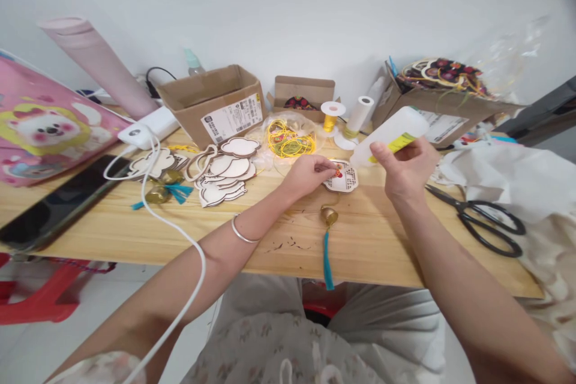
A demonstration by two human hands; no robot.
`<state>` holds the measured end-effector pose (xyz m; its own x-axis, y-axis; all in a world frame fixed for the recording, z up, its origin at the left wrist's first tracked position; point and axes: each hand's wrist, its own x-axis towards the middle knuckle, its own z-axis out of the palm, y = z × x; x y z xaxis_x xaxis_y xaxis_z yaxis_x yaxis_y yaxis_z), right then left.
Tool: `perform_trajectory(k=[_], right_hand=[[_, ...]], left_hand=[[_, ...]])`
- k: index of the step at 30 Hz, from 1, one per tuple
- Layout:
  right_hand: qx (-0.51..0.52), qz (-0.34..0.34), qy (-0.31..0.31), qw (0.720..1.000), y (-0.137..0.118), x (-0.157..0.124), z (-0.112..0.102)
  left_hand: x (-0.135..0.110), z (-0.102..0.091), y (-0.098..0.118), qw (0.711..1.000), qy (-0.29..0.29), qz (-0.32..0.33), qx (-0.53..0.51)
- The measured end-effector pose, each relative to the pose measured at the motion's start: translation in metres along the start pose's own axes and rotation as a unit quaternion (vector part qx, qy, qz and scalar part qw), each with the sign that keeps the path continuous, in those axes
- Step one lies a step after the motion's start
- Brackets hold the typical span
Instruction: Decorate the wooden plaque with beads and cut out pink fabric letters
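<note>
My right hand [409, 174] is wrapped around a translucent white bottle [387, 132] with a yellow label, tilted with its lower end towards the left. That end hangs close to a pale wooden plaque [348, 180] with cut-out lattice corners, lying on the table. The fingers of my left hand [310, 173] are pressed together at the plaque's left edge, beside a small red figure [337, 171] on its face. Whether they pinch that figure or only the plaque is hidden. Below the plaque lies a brass bell [329, 215] with a blue tassel [328, 261] hanging over the table edge.
Wooden cut-outs [229, 171] and a bag of yellow cord [291, 138] lie left of the plaque. Black scissors [477, 219] rest at right. Cardboard boxes [216, 105] and a yellow thread spool [330, 120] stand behind. A white cable [180, 231] crosses over my left forearm.
</note>
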<state>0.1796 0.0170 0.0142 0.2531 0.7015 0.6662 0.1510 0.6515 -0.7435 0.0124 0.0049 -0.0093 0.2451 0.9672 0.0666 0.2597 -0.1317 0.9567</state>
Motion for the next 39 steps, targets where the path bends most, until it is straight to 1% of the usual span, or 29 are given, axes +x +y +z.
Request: perform_trajectory(k=[3, 7, 10, 12, 15, 17, 18, 20, 22, 25, 28, 32, 35, 39], right_hand=[[0.013, -0.01, 0.017, 1.0, -0.004, 0.0, 0.001], [0.023, -0.019, 0.009, 1.0, -0.011, -0.001, 0.002], [0.034, -0.022, 0.016, 0.999, -0.011, -0.001, 0.002], [0.042, -0.014, 0.029, 0.999, -0.008, 0.0, 0.0], [0.057, 0.018, 0.055, 0.997, -0.003, 0.003, -0.001], [0.079, 0.055, 0.067, 0.993, -0.001, 0.005, -0.001], [0.09, 0.073, 0.069, 0.991, -0.001, 0.006, -0.001], [0.106, 0.105, 0.064, 0.987, -0.001, 0.007, -0.001], [0.109, 0.12, 0.053, 0.985, -0.002, 0.008, -0.001], [0.108, 0.12, 0.041, 0.986, -0.004, 0.007, -0.001], [0.102, 0.115, 0.026, 0.988, -0.004, 0.007, -0.002], [0.076, 0.101, 0.008, 0.992, -0.001, 0.007, -0.004], [0.06, 0.085, 0.0, 0.995, -0.001, 0.008, -0.005], [0.061, 0.072, -0.005, 0.996, -0.003, 0.008, -0.005]], left_hand=[[-0.001, 0.001, 0.001, 0.998, -0.004, -0.032, -0.052], [-0.003, 0.002, 0.005, 0.993, -0.006, -0.068, -0.1], [-0.004, 0.003, 0.007, 0.992, -0.004, -0.069, -0.108], [-0.004, 0.003, 0.008, 0.994, -0.005, -0.052, -0.095], [-0.006, 0.0, 0.01, 0.999, -0.007, 0.007, -0.034], [-0.006, -0.003, 0.011, 0.996, -0.004, 0.083, 0.035], [-0.006, -0.005, 0.011, 0.988, 0.0, 0.132, 0.075], [-0.004, -0.008, 0.011, 0.959, 0.016, 0.237, 0.151], [-0.002, -0.01, 0.01, 0.922, 0.032, 0.323, 0.213], [-0.001, -0.011, 0.01, 0.878, 0.035, 0.399, 0.261], [-0.002, -0.011, 0.012, 0.857, 0.032, 0.436, 0.272], [-0.003, -0.01, 0.013, 0.844, 0.032, 0.461, 0.274], [-0.002, -0.009, 0.012, 0.84, 0.03, 0.469, 0.272], [0.0, -0.009, 0.01, 0.844, 0.026, 0.458, 0.278]])
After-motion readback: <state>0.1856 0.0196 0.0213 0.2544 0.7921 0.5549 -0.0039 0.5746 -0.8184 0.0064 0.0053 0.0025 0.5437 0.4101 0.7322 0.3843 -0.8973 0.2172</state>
